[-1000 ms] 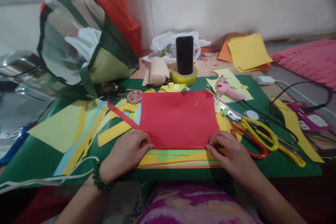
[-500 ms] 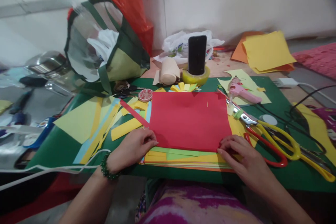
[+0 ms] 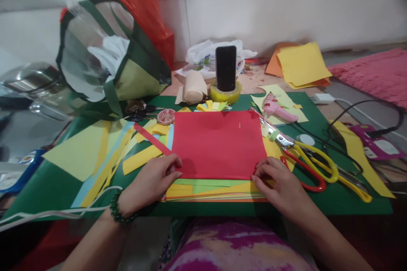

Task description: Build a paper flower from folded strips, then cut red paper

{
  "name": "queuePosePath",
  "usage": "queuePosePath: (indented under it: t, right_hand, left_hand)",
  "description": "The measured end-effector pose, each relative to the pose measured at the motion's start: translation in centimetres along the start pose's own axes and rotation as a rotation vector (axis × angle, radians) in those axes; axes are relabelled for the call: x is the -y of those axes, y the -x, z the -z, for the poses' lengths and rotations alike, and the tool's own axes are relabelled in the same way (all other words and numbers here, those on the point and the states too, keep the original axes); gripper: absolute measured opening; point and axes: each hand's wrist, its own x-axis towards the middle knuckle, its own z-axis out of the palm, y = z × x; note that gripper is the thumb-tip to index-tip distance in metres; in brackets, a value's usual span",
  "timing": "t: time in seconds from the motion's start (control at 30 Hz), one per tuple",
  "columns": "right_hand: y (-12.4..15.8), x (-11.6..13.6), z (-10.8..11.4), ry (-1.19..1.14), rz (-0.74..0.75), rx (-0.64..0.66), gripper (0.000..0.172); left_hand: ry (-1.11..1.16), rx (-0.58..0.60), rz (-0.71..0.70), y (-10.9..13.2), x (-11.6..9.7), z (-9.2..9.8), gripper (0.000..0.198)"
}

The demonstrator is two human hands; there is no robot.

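Note:
A sheet of red paper (image 3: 219, 144) lies over a stack of coloured paper (image 3: 210, 194), whose yellow, green and orange edges show along the front. My left hand (image 3: 163, 173) pinches the sheet's near left corner between thumb and fingers. At the near right corner, my right hand (image 3: 273, 178) grips the edge the same way. A narrow red strip (image 3: 151, 136) runs out to the left of the sheet. Close by my right hand lie scissors (image 3: 305, 161) with red and yellow handles, their tips beside the sheet's right edge.
A phone (image 3: 225, 68) stands in a roll of yellow tape (image 3: 226, 93) behind the sheet. A pink glue gun (image 3: 278, 108) lies at the right, its cord running to a purple power strip (image 3: 381, 144). Yellow and blue strips (image 3: 104, 165) and a green bag (image 3: 143, 72) are at the left.
The whole scene has shifted left in view as the head turned to the right. Both hands keep hold of the red paper's near corners, and its front edge looks slightly straighter.

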Motion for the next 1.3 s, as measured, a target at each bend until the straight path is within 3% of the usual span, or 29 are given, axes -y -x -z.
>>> queuePosePath:
  t: [0.23,0.43,0.57,0.73,0.87,1.0,1.3]
  right_hand:
    - [0.3,-0.3,-0.2,0.002,0.027,-0.02,0.02]
    - [0.5,0.1,-0.3,0.067,0.018,-0.018,0.026]
    - [0.4,0.2,-0.2,0.093,0.019,-0.008,0.027]
    - [0.6,0.6,-0.1,0.2,0.043,0.012,0.019]
    - [0.7,1.4,-0.5,0.257,0.094,0.07,0.007]
    - [0.4,1.8,-1.0,0.21,0.154,0.076,0.011]
    - [-0.3,1.8,-0.8,0.121,0.049,0.138,0.019]
  left_hand:
    - [0.141,0.025,0.029,0.2,0.4,0.3,0.019]
    - [-0.101,0.049,-0.105,0.5,-0.5,0.4,0.011]
    - [-0.252,0.074,-0.212,0.3,-2.4,-0.5,0.006]
    - [-0.253,0.11,-0.283,-1.4,-4.4,-2.4,0.015]
    - [-0.268,0.121,-0.284,-2.1,-5.0,-3.0,0.018]
    - [-0.237,0.119,-0.35,-1.9,-5.1,-3.2,0.03]
    - [-0.281,0.093,-0.315,-2.5,-5.9,-3.5,0.011]
